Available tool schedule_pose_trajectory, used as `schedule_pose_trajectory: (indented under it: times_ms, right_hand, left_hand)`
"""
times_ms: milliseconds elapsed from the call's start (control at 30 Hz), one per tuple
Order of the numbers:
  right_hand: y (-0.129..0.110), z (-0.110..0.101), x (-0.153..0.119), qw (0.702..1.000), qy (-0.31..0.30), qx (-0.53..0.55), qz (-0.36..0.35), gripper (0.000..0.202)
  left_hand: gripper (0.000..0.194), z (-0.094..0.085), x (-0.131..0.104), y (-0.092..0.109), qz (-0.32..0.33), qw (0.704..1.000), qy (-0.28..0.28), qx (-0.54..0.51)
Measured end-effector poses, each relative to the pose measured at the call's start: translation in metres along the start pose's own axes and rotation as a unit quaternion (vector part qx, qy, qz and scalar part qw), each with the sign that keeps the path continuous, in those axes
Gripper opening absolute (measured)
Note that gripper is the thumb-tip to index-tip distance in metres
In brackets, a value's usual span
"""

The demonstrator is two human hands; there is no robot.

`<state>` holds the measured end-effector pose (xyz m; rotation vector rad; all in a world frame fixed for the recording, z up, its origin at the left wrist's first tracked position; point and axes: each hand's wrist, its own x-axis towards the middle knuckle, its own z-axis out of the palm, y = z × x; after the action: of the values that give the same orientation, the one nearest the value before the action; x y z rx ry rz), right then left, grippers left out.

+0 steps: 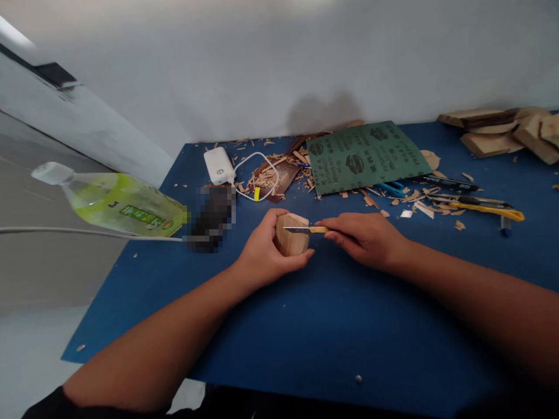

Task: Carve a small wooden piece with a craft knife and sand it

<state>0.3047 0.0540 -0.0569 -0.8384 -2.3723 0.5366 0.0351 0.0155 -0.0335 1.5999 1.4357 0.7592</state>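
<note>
A small rounded wooden block (292, 243) is gripped in my left hand (267, 250), with the thumb along its lower edge and the fingers around its far side. My right hand (364, 237) is closed around the yellow handle of a carving knife (320, 230). The knife points left, and its thin blade lies across the upper face of the block. Both hands are above the near middle of the blue table (279, 331).
Wood shavings (262, 174) lie behind my hands, beside a green sandpaper sheet (367, 157). A bottle (126, 203), white power bank (218, 164) and blurred dark object (212, 218) are left. Cutters (484, 208) and wood pieces (493, 142) lie right.
</note>
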Motion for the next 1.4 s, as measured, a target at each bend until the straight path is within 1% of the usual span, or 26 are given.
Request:
schedule_pose_trajectory:
  times_ms: [200,467,600,733,800,867,900,933,967,1033,1100,1233,1333,1400]
  right_hand:
    - [-0.004,0.002,-0.001,0.999,0.004,-0.027,-0.016,0.038]
    - [-0.01,-0.002,-0.001,0.993,0.049,-0.108,-0.013,0.035]
    - [-0.01,0.002,-0.001,0.985,0.06,-0.157,0.037,0.04]
    - [-0.005,0.001,0.001,0.979,0.039,-0.181,0.087,0.043]
    - [-0.001,-0.004,0.003,0.971,0.031,-0.194,0.136,0.044]
    - [0.003,-0.008,0.006,0.96,0.041,-0.204,0.187,0.045]
    - [0.004,-0.009,0.007,0.958,0.051,-0.202,0.197,0.045]
    - [0.004,-0.009,0.007,0.961,0.06,-0.191,0.19,0.045]
    - [0.003,-0.009,0.007,0.969,0.06,-0.17,0.168,0.043]
    - [0.001,-0.005,0.006,0.986,0.045,-0.107,0.116,0.039]
    - [0.001,-0.002,0.006,0.994,0.029,-0.047,0.094,0.035]
    - [0.001,-0.002,0.006,0.994,0.024,0.023,0.108,0.027]
    - [-0.004,-0.005,0.006,0.992,-0.006,0.065,0.109,0.025]
    - [-0.009,-0.007,0.005,0.992,-0.029,0.075,0.101,0.027]
  left_hand:
    - [0.076,-0.001,-0.002,0.001,0.003,0.999,0.008,0.046]
    - [0.076,-0.005,-0.003,0.007,0.005,0.997,0.015,0.08]
    - [0.076,-0.008,0.005,0.007,-0.003,0.996,0.018,0.088]
    - [0.073,-0.01,0.011,0.008,-0.006,0.995,0.017,0.093]
    - [0.074,-0.01,0.01,0.008,-0.005,0.996,0.016,0.09]
    - [0.077,-0.01,0.007,0.007,-0.005,0.997,0.016,0.081]
    - [0.078,-0.01,0.006,0.007,-0.005,0.997,0.016,0.073]
    - [0.08,-0.01,0.004,0.006,-0.004,0.998,0.017,0.066]
    - [0.081,-0.009,0.004,0.005,-0.003,0.998,0.02,0.057]
    - [0.082,-0.008,0.003,0.004,0.0,0.999,0.028,0.038]
    - [0.083,-0.006,0.004,0.004,0.0,1.0,0.024,0.011]
    - [0.08,-0.006,0.002,0.008,-0.006,0.998,-0.034,-0.059]
    - [0.076,-0.006,0.001,0.011,-0.012,0.993,-0.074,-0.091]
    - [0.074,-0.007,0.0,0.012,-0.015,0.99,-0.094,-0.101]
